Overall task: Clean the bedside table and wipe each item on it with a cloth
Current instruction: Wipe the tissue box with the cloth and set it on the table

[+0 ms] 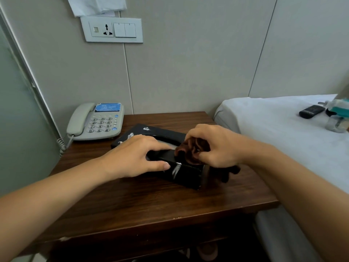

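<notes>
A black tissue box (162, 137) with white marks lies on the dark wooden bedside table (151, 203). My left hand (136, 156) rests on the box's top, fingers extended over its near edge and thumb along its front side. My right hand (213, 144) grips a bunched dark brown cloth (196, 148) and presses it on the box's top at the right end. Part of the cloth hangs down behind the box's right side. A beige desk phone (98, 121) with a coiled cord stands at the table's back left corner.
A bed with a white sheet (279, 129) borders the table on the right; a black remote (311, 111) and a clear spray bottle (338, 116) lie on it. A socket and switch plate (113, 30) is on the wall above. A glass panel closes the left side.
</notes>
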A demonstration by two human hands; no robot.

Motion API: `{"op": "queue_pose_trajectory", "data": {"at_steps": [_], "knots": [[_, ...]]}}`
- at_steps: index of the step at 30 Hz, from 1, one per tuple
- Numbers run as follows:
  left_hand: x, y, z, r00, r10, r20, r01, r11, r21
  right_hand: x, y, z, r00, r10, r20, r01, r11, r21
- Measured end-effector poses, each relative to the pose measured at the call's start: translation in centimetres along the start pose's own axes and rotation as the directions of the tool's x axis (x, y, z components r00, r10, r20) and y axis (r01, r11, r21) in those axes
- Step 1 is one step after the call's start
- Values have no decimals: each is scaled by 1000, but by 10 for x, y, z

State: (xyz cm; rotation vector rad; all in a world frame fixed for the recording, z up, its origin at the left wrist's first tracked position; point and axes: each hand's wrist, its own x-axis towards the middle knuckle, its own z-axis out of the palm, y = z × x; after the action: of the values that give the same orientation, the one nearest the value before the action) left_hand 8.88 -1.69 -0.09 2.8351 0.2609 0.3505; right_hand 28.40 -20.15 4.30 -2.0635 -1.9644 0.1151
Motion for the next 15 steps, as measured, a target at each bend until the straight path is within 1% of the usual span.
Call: {"op": "queue_pose_trajectory", "data": {"at_steps": [2,6,7,10,11,12,13,15], "knots": [[0,0,1,1000,-8,-6,8,1000,11,2,-2,-6,998,42,43,-41,999,-27],[0,1,-1,999,26,31,-25,999,-19,13,-27,12,998,-64,0,64,997,31],[0,1,-1,999,21,30,-20,1000,-22,12,-29,12,998,-62,7,62,997,39],[0,0,1,1000,-5,-2,5,1000,6,4,-17,-6,996,32,86,-29,999,-35],[0,1,1,1000,-4,-8,4,1000,9,1,-13,-11,994,68,91,-62,996,-67],[0,2,0,1000,-5,-12,5,1000,2,-1,-12,-11,994,83,77,-77,993,-86],[1,3,-1,1000,-6,-8,6,1000,-9,0,-14,-7,997,68,45,-64,994,-87],[3,2,-3,1000,-3,12,4,1000,-25,5,-23,8,1000,-12,-3,12,999,-42]]}}
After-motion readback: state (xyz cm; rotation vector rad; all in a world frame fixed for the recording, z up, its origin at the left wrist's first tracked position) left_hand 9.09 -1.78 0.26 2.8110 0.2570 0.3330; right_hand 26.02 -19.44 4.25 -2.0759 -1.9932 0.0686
